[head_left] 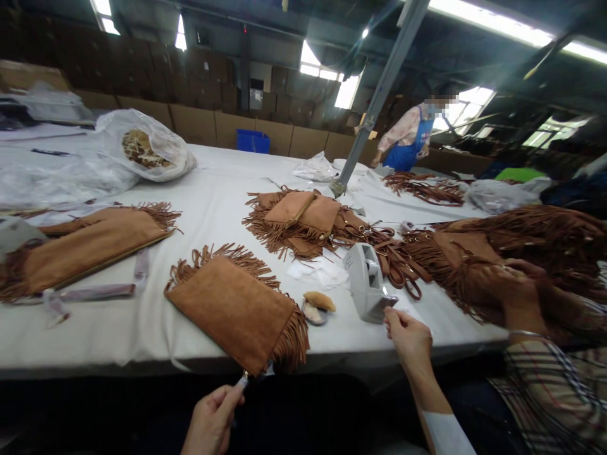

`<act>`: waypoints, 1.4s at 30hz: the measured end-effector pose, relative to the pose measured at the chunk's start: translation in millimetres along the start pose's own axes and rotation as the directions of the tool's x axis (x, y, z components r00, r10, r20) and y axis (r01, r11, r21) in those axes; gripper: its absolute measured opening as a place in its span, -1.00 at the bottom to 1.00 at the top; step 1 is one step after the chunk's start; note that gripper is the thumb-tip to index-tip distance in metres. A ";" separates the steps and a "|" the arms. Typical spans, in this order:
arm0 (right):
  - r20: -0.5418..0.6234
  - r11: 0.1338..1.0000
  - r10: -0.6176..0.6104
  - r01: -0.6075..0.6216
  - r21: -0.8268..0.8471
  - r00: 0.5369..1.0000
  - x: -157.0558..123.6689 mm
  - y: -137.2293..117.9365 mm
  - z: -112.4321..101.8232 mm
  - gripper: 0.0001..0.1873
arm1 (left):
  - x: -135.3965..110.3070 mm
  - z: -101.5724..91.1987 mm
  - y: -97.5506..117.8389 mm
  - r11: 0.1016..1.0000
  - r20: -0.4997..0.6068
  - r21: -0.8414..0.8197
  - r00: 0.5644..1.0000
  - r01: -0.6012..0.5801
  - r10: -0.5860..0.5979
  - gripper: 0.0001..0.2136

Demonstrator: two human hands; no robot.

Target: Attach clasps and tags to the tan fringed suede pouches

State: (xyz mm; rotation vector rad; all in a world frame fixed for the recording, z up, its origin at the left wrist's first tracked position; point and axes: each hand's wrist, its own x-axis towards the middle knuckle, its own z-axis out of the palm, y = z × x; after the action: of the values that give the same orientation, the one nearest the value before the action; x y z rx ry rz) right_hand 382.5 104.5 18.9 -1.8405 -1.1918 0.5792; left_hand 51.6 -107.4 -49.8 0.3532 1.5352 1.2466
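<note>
Left hand (213, 417) pinched zip pull (245, 375), bag (232, 309) beyond fingertips. Tape dispenser (364, 287) stood beside right hand (411, 338), fingers pinched, contents unclear.

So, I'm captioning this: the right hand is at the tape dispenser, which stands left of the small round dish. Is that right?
Not quite: the tape dispenser stands right of the small round dish, as the head view shows. The right hand is at it.
</note>
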 end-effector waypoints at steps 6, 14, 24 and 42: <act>0.083 0.988 0.072 -0.059 -0.145 0.994 -28.9 25.5 -3.5 -0.57 | 1.8 -3.1 7.0 0.994 0.011 0.034 0.995 -0.101 0.101 -0.47; 0.726 0.991 -0.132 0.107 0.080 0.675 -168.3 -38.6 47.0 -0.60 | -1.8 -14.3 11.5 0.873 0.064 0.363 0.944 -0.325 0.325 -0.57; 0.844 0.968 -0.251 0.107 0.228 0.475 -227.9 -64.8 118.9 -0.56 | -14.9 -18.1 19.5 0.668 0.158 0.566 0.859 -0.482 0.487 -0.71; 0.800 0.992 -0.122 0.095 0.082 0.587 -231.5 -50.9 135.0 -0.50 | -10.4 -22.7 22.0 0.741 0.248 0.459 0.871 -0.490 0.423 -0.69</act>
State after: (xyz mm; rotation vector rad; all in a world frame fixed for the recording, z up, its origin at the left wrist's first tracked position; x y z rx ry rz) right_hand 154.8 -39.0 -24.8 -1.4502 -1.8463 1.4596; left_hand 28.2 -118.0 -28.7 1.2071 1.7105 1.1266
